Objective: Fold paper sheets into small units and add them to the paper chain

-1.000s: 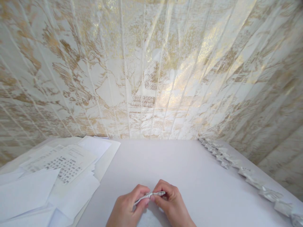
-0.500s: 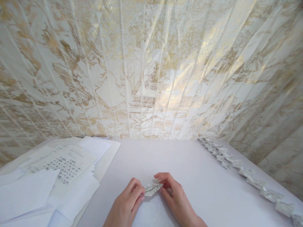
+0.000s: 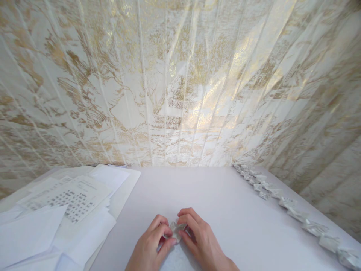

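Note:
Between my two hands, low over the front of the white table, is a small folded piece of printed paper (image 3: 176, 230). My left hand (image 3: 152, 241) pinches its left side between thumb and fingers. On the other side, my right hand (image 3: 199, 235) has its fingers curled over the right edge, the thumb close below. Fingers cover much of the paper, so its full shape is hidden. Similar folded paper pieces (image 3: 314, 227) stand in rows along the table's right side.
A pile of loose white sheets (image 3: 28, 233) covers the left of the table (image 3: 180, 188), with a printed page (image 3: 81, 195) on it. Behind the table hangs a white and gold patterned curtain (image 3: 169, 94), which also runs along the right side.
The right hand has moved slightly left, closer to the left hand. The folded paper has turned and bunched up between the fingers. The whole view has shifted a little.

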Available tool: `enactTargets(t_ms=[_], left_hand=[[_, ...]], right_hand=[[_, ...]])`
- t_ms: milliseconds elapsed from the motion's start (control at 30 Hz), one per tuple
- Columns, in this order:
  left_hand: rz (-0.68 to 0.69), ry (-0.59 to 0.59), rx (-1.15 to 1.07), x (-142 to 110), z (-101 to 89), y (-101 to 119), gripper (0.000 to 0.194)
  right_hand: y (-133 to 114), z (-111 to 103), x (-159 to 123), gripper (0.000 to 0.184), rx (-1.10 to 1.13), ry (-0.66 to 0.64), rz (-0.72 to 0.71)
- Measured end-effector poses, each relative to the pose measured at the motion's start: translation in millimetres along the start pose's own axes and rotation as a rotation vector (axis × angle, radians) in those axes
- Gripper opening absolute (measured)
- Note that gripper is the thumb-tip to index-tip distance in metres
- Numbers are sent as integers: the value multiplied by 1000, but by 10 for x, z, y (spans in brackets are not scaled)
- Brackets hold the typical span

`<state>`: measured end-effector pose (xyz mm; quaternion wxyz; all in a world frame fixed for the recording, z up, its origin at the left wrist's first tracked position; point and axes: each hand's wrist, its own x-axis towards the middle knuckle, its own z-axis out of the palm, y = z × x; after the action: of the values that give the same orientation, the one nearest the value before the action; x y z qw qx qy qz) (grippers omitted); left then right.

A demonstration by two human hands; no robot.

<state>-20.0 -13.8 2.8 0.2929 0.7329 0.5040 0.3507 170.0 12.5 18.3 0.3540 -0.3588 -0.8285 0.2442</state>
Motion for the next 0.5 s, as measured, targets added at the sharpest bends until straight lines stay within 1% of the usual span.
enactTargets(t_ms=[167,267,367,500], left_hand=[[-30,21,50,16,38,25,9],[-38,35,66,8,67,9,11],[-35,32,79,3,80,13,14],[-38,15,73,8,64,77,14]], right_hand=[[-43,70,30,36,1,28,-2],[-56,78,32,39,-39,60,0],[-55,85,30,38,-91,90,3],[-34,124,35,34,-138,118,15]])
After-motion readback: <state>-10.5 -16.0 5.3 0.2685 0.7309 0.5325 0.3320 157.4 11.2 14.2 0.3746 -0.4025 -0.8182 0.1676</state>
